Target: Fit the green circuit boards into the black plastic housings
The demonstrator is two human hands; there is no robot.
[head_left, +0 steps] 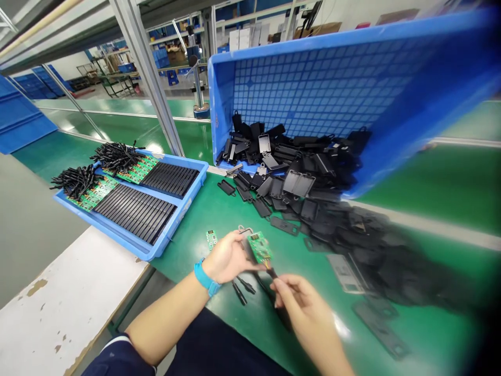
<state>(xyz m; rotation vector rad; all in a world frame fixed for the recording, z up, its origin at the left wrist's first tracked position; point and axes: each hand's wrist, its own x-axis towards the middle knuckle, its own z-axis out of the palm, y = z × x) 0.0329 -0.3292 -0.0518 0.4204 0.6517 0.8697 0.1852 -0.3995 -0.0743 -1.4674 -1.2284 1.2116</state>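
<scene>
Head view, only one. Left hand [229,257], blue wristband [206,278], palm turned up: fingers partly curled, thumb and fingertips around a black casing [245,230], mostly hidden. Green circuit board [259,247] lies over that casing, above the table [191,248]; slightly blurred, can't tell if it's seated. Right hand [299,303]: fingers pinched closed on the board's black lead [271,272], just past the coloured wires.

Step in hand, my read: board and casing being lined up, left supporting, right steering by the lead. Next move calls for a steady left hold, board level with the casing, and slack at the wires, so the solder ends don't get tugged.

Around: second green board [211,238] on the table, just beyond the left hand, partly covered by it; connector ends [240,293] below the wrist. Blue tray [190,204] to the left, dark parts in rows plus boards with bundled leads. Blue bin [297,73] tipped over, loose black casings [274,190] spilling onto the table, blurred toward the right.
</scene>
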